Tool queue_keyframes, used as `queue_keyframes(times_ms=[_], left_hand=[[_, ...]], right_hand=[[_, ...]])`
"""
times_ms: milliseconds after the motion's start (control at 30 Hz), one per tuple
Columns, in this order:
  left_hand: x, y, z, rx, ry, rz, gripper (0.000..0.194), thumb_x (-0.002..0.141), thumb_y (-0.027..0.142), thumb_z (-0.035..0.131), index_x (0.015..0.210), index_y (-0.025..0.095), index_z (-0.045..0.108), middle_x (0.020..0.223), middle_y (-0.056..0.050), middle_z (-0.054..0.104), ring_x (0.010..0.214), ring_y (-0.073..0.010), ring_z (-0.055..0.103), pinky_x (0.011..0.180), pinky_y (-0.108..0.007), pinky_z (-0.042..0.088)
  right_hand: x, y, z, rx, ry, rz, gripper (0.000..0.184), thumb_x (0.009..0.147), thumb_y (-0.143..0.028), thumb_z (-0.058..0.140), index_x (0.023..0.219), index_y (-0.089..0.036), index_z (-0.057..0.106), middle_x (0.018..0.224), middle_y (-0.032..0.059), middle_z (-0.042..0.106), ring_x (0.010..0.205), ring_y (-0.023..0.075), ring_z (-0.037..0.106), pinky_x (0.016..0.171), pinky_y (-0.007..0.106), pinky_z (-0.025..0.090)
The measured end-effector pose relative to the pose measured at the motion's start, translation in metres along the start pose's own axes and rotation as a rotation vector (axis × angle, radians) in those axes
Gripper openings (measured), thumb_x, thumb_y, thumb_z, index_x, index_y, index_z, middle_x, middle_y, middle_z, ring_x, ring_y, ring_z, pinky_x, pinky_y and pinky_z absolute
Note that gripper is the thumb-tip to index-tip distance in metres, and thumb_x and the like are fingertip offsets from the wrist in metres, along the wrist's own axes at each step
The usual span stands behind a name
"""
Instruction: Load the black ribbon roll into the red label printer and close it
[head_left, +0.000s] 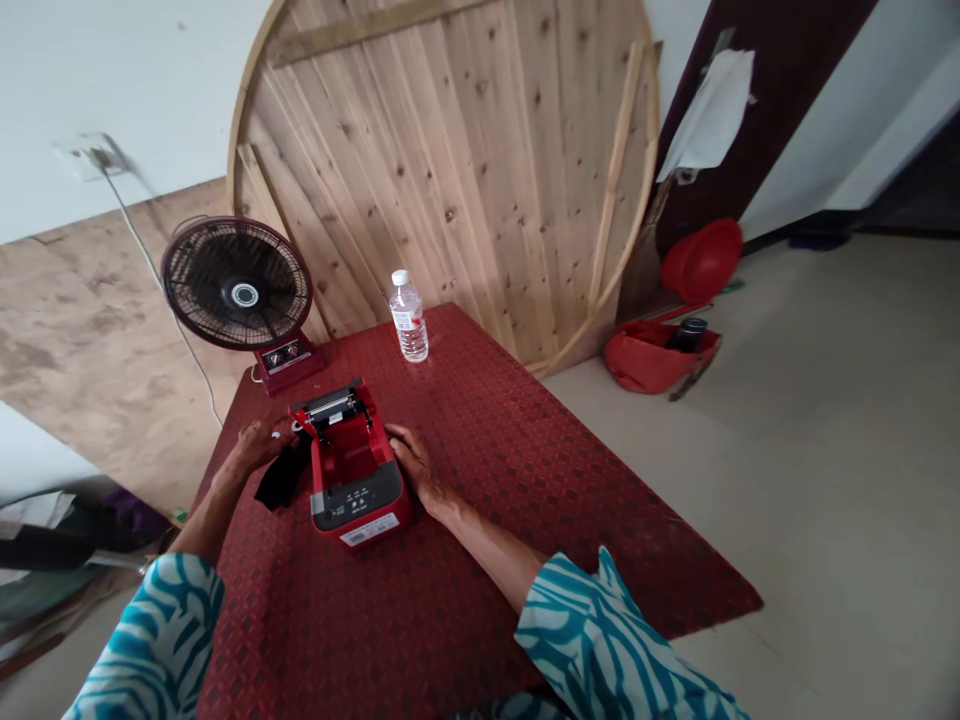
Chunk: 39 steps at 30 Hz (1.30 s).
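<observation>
Teal-striped sleeves point(592, 640) over red patterned tablecloth point(510, 480); left hand point(259, 447) fingers loosely spread, right hand point(415, 465) fingers together against red thermal printer point(354, 470); fan point(237, 283), water bottle point(409, 316), round wooden board point(450, 170) behind.

Two bare forearms point(487, 552) reach forward from patterned teal-and-white sleeves point(600, 640), angling inward. The left hand point(259, 445) lies palm down with fingers curled; the right hand point(416, 465) lies palm down, fingers gently curved, well apart from the left.

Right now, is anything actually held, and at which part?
Possibly the red label printer: the right hand lies against its right side, the left hand by its rear left corner, above a black strip. Whether either grips it cannot be told.
</observation>
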<state>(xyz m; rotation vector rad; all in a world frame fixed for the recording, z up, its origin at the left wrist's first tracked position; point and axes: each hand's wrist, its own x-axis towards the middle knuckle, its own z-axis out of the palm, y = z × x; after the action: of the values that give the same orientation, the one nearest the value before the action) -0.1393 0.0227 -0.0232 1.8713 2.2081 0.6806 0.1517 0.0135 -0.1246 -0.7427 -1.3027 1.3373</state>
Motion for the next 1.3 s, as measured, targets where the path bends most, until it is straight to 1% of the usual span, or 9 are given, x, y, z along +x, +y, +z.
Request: queue_keyframes(times_ms=[233, 333, 467, 600, 700, 800, 1000, 1200, 1300], left_hand=[[-0.007, 0.013, 0.002, -0.026, 0.015, -0.011, 0.031, 0.06, 0.041, 0.067, 0.083, 0.021, 0.065, 0.077, -0.008, 0.071, 0.09, -0.0354, 0.066, 0.078, -0.038, 0.047], [-0.02, 0.011, -0.015, -0.132, 0.08, 0.001, 0.038, 0.065, 0.049, 0.061, 0.088, 0.019, 0.057, 0.092, -0.01, 0.071, 0.095, -0.0309, 0.065, 0.08, -0.036, 0.049], [-0.055, 0.021, -0.048, -0.49, 0.155, -0.003, 0.043, 0.067, 0.05, 0.065, 0.094, 0.021, 0.048, 0.094, -0.008, 0.07, 0.09, -0.0262, 0.067, 0.078, -0.035, 0.052], [-0.089, 0.06, -0.062, -0.529, -0.051, 0.023, 0.042, 0.071, 0.045, 0.07, 0.103, 0.021, 0.057, 0.097, -0.008, 0.072, 0.084, -0.0261, 0.068, 0.072, -0.036, 0.055], [-0.094, 0.094, -0.045, -0.223, -0.147, 0.283, 0.035, 0.072, 0.044, 0.07, 0.1, 0.022, 0.066, 0.099, -0.006, 0.073, 0.092, -0.0256, 0.068, 0.084, -0.036, 0.052], [-0.088, 0.119, -0.019, 0.04, -0.158, 0.408, 0.03, 0.079, 0.039, 0.064, 0.107, 0.026, 0.067, 0.102, -0.004, 0.074, 0.093, -0.0245, 0.069, 0.085, -0.034, 0.052], [-0.073, 0.149, 0.013, 0.558, -0.273, 0.264, 0.032, 0.084, 0.026, 0.061, 0.116, 0.024, 0.065, 0.111, -0.013, 0.07, 0.102, -0.0341, 0.066, 0.082, -0.042, 0.051], [-0.058, 0.149, 0.031, 0.557, -0.369, 0.255, 0.023, 0.079, 0.017, 0.063, 0.1, 0.022, 0.071, 0.098, -0.012, 0.074, 0.096, -0.0308, 0.068, 0.078, -0.036, 0.05], [-0.054, 0.142, 0.029, 0.499, -0.402, 0.286, 0.023, 0.081, 0.019, 0.061, 0.101, 0.025, 0.071, 0.1, -0.008, 0.074, 0.096, -0.0282, 0.068, 0.079, -0.034, 0.05]], right_hand=[[-0.001, -0.008, 0.0, 0.002, -0.003, 0.003, 0.035, 0.086, -0.044, 0.05, 0.115, -0.028, 0.061, 0.122, 0.0036, 0.061, 0.119, 0.0226, 0.052, 0.104, 0.041, 0.036], [-0.002, -0.009, 0.001, 0.019, -0.002, 0.01, 0.035, 0.086, -0.043, 0.05, 0.115, -0.028, 0.061, 0.122, 0.0038, 0.06, 0.118, 0.0222, 0.052, 0.103, 0.04, 0.037], [-0.001, -0.006, 0.001, 0.03, 0.002, -0.009, 0.036, 0.086, -0.043, 0.049, 0.116, -0.027, 0.061, 0.121, 0.0036, 0.061, 0.117, 0.0214, 0.053, 0.103, 0.039, 0.037], [0.0, -0.002, 0.001, 0.021, -0.003, -0.022, 0.035, 0.087, -0.044, 0.049, 0.116, -0.028, 0.061, 0.121, 0.0028, 0.061, 0.117, 0.0206, 0.052, 0.104, 0.038, 0.036], [0.001, 0.0, 0.002, 0.016, 0.016, -0.042, 0.033, 0.088, -0.043, 0.049, 0.114, -0.028, 0.062, 0.119, 0.0025, 0.061, 0.117, 0.0201, 0.052, 0.104, 0.038, 0.036], [0.001, 0.0, 0.002, 0.014, 0.017, -0.063, 0.032, 0.088, -0.042, 0.049, 0.113, -0.028, 0.062, 0.118, 0.0022, 0.061, 0.116, 0.0192, 0.053, 0.105, 0.037, 0.036], [0.001, 0.002, 0.002, 0.005, 0.007, -0.075, 0.032, 0.088, -0.04, 0.049, 0.114, -0.028, 0.062, 0.118, 0.0025, 0.061, 0.116, 0.0188, 0.053, 0.104, 0.036, 0.036], [0.002, 0.003, 0.003, 0.003, 0.005, -0.066, 0.032, 0.089, -0.04, 0.049, 0.115, -0.027, 0.061, 0.118, 0.0032, 0.06, 0.116, 0.0189, 0.053, 0.104, 0.037, 0.036], [0.002, 0.002, 0.002, 0.005, 0.007, -0.055, 0.032, 0.088, -0.041, 0.049, 0.115, -0.027, 0.061, 0.119, 0.0036, 0.06, 0.117, 0.0189, 0.053, 0.104, 0.037, 0.036]])
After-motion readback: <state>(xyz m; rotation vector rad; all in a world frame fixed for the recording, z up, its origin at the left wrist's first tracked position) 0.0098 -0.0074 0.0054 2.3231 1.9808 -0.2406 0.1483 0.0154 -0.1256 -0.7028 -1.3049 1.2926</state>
